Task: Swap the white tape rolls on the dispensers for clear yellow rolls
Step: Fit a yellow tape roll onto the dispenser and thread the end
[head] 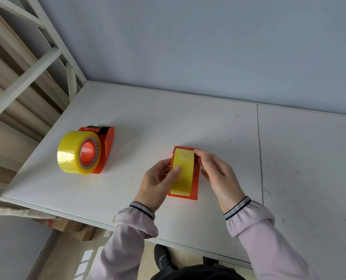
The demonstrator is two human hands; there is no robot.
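A person's two forearms in pale lilac sleeves reach in from 6 o'clock over a white table (168,122) and meet at an orange dispenser (195,178) just right of centre, loaded with a clear yellow roll (183,174). The left hand (158,178) comes up from 7 o'clock, fingers curled round the dispenser's left side and thumb laid flat on the roll's face. The right hand (216,170) angles in from 5 o'clock, thumb and forefinger pinching at the roll's far edge at 12 o'clock; the fingertips cover that spot, so what exactly they pinch cannot be made out. The dispenser's left wall is hidden behind the left fingers. Well apart at 9 o'clock, near the table's left edge, a second orange dispenser (107,146) carries another yellow roll (75,152), untouched.
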